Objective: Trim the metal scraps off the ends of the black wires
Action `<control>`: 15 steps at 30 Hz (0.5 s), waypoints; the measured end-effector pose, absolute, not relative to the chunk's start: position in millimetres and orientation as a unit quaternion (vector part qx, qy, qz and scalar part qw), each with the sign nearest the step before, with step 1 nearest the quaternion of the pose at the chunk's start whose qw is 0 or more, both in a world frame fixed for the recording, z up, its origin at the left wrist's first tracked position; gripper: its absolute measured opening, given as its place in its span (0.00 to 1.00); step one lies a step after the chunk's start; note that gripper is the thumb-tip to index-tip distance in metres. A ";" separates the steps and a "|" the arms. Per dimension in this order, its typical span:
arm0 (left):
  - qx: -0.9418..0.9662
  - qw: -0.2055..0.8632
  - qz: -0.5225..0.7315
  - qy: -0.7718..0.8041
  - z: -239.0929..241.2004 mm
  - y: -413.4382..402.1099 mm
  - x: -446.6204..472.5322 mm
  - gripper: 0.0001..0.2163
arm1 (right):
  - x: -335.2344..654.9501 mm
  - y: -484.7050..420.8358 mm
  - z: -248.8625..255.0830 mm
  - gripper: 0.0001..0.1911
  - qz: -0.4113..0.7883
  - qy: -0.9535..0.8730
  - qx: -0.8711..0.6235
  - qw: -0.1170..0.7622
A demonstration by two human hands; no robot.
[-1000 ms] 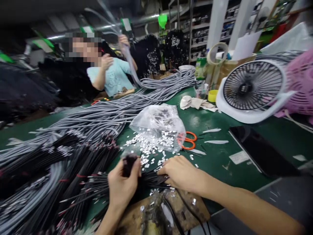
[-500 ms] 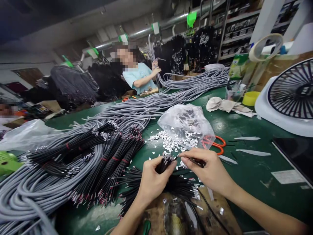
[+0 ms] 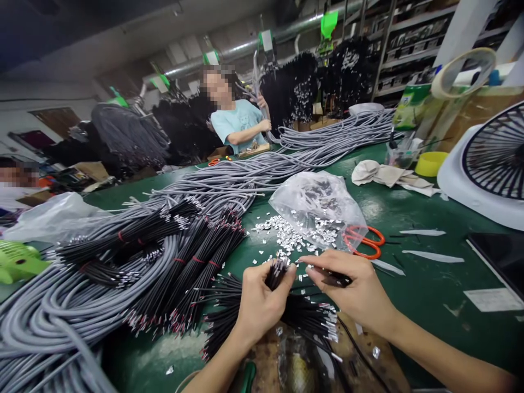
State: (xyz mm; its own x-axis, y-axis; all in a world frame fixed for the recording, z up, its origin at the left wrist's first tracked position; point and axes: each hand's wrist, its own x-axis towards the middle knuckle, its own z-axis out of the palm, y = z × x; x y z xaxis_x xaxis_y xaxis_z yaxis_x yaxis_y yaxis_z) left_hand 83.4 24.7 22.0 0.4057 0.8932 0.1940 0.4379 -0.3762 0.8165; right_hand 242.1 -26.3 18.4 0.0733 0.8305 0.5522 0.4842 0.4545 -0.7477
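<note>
My left hand (image 3: 264,300) is closed around a small upright bunch of black wires (image 3: 275,275), their silvery tips showing above the thumb and forefinger. Just to its right is my right hand (image 3: 356,286), fingers curled, with a dark slim object (image 3: 338,278) partly hidden in the palm; I cannot make out its kind. The right fingertips are a small gap away from the bunch. Below both hands a loose pile of black wires (image 3: 309,314) with bare ends lies across a brown board (image 3: 368,360).
Silvery scraps (image 3: 286,232) lie by a clear plastic bag (image 3: 317,199) and orange-handled scissors (image 3: 370,243). Tied black wire bundles (image 3: 192,267) and coiled grey cables (image 3: 49,311) fill the left. A fan (image 3: 462,169) stands at right. Across the table a person (image 3: 239,123) grips grey cables.
My right fingertips have drawn slightly away from the bunch in my left hand. The view has shifted a little. The person opposite has lowered one hand along the cables.
</note>
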 end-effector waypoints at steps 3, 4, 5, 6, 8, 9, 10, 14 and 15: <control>0.755 0.347 0.336 0.443 23.4 25.3 83.8 0.18 | 241.0 -26.4 19.1 0.13 0.108 -0.654 -0.549 0.510; 0.753 0.344 0.340 0.446 24.0 25.4 83.7 0.17 | 241.2 -26.6 18.6 0.14 0.074 -0.654 -0.560 0.502; 0.752 0.339 0.343 0.449 24.6 25.3 83.6 0.17 | 241.8 -26.9 17.7 0.15 0.036 -0.658 -0.565 0.496; 0.753 0.333 0.347 0.450 25.1 25.1 83.4 0.17 | 242.6 -27.5 16.5 0.14 -0.005 -0.663 -0.566 0.490; 0.755 0.322 0.352 0.449 25.7 24.6 83.1 0.17 | 244.4 -28.7 13.4 0.14 -0.080 -0.676 -0.559 0.474; 0.757 0.318 0.354 0.448 25.9 24.2 83.0 0.17 | 245.2 -29.2 12.0 0.14 -0.111 -0.682 -0.555 0.463; 0.758 0.316 0.355 0.446 26.0 23.9 83.0 0.17 | 245.9 -29.6 10.9 0.14 -0.136 -0.687 -0.552 0.452; 0.764 0.316 0.355 0.436 26.5 22.9 83.5 0.17 | 247.0 -30.1 10.7 0.15 -0.191 -0.703 -0.544 0.416; 0.766 0.314 0.355 0.434 26.6 22.8 83.7 0.17 | 247.0 -30.2 11.5 0.15 -0.197 -0.706 -0.543 0.411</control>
